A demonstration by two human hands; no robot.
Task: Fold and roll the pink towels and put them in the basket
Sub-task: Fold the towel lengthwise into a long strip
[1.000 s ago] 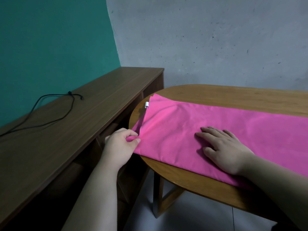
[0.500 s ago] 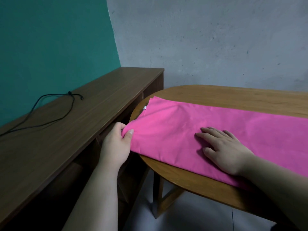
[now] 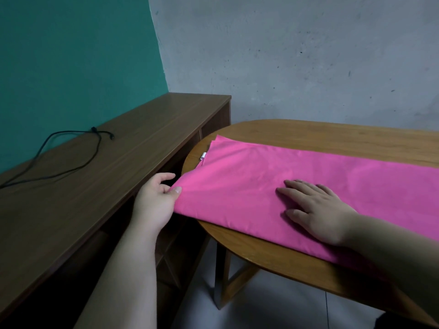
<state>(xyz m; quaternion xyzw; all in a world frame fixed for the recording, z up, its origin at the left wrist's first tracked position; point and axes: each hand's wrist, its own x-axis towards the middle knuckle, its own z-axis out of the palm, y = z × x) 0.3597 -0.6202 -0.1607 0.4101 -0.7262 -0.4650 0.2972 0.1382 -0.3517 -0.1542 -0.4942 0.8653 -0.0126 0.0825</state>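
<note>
Our pink towel [image 3: 261, 176] lies folded lengthwise along the bench [image 3: 308, 131]. At the bench's left end our left hand [image 3: 156, 205] pinches its corner. Our right hand [image 3: 318, 210] presses it flat, fingers spread. Rolling probably comes next, tight from that end.

- A teal wall [image 3: 71, 55] is joined by a grey wall [image 3: 297, 55].
- A dark sideboard [image 3: 123, 162], topped by a black cable [image 3: 93, 129], is set along the teal wall.
- A rounded wooden desk [image 3: 332, 136] is stood on pale floor [image 3: 273, 307].
</note>
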